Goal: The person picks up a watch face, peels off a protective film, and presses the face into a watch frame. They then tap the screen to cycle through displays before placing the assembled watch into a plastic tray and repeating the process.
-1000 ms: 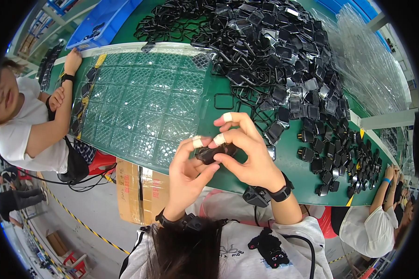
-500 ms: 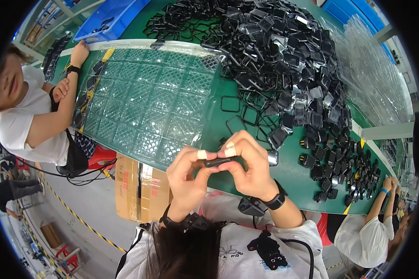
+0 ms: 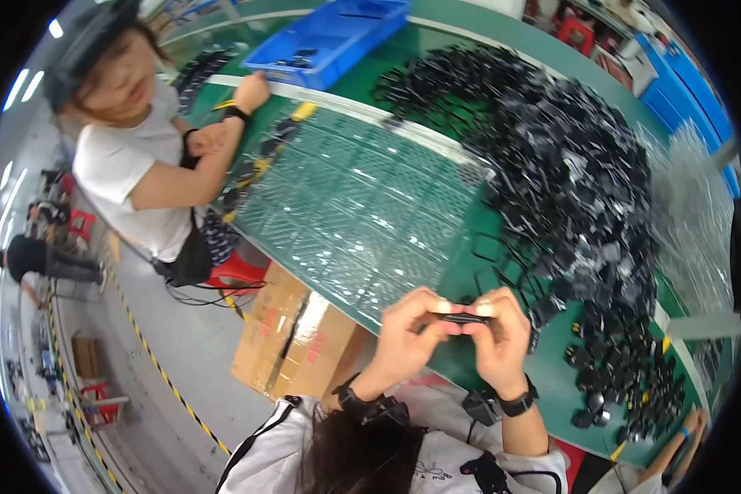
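Observation:
Above the table's near edge, my left hand [image 3: 407, 336] and my right hand [image 3: 504, 336] pinch a slim black part [image 3: 464, 319] from its two ends, between thumbs and fingers. Edge-on and small, it does not show its exact kind. Pale tape wraps a finger on each hand. Beyond my hands lie thin black rectangular frames [image 3: 510, 270] on the green table [image 3: 453, 362]. They run into a big heap of black frames and dark square pieces [image 3: 568, 156]. To the left of my hands lies a clear plastic tray [image 3: 346, 198] with square pockets.
Small black blocks [image 3: 626, 370] are scattered on the right. Clear plastic sheets [image 3: 700, 214] stack at the far right. A blue bin [image 3: 325, 78] stands at the back left, near a seated person [image 3: 128, 177]. A cardboard box [image 3: 292, 337] sits below the table edge.
The whole view has swung, so the table and my hands appear farther right and lower. Both hands still pinch the black part. The person at left keeps the same pose.

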A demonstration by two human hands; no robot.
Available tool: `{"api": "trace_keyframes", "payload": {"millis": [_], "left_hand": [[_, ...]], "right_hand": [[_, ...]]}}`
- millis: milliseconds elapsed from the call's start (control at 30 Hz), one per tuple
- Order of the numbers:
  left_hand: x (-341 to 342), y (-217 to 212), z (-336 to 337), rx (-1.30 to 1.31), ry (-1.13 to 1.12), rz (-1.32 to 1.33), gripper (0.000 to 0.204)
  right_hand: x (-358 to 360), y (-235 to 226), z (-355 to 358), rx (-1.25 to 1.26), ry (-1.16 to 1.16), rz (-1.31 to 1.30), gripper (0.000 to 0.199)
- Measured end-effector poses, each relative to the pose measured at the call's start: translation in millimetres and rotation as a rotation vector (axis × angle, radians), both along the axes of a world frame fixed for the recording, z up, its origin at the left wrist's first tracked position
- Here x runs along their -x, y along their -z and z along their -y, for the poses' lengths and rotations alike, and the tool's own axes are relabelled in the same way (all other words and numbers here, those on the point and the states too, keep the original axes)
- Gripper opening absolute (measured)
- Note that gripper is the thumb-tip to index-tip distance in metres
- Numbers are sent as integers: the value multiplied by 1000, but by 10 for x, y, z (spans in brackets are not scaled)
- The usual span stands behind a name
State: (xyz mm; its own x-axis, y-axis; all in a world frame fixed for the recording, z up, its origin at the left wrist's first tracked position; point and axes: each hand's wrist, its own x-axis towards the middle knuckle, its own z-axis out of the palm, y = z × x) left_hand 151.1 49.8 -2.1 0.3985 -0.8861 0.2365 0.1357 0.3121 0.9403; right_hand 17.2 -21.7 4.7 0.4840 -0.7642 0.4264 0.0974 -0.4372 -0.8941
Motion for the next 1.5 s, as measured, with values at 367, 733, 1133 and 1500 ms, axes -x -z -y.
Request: {"api": "trace_keyframes", "payload": {"millis": [367,733,1133,1500], "left_hand": [[-56,-60,59,-46,-179,643,37],[79,-47,77,32,-280,696,34],[-44,-45,76,-91,-118,-55,41],[19,-66,48,-6,-232,223,18]], "right_hand": [[-102,-231,3,57,-41,-288,20],[-88,-100,-63,119,82,-253,20],[-94,-5,52,-388,-195,118,29],[-35,27,34,-450,-285,233,35]]}}
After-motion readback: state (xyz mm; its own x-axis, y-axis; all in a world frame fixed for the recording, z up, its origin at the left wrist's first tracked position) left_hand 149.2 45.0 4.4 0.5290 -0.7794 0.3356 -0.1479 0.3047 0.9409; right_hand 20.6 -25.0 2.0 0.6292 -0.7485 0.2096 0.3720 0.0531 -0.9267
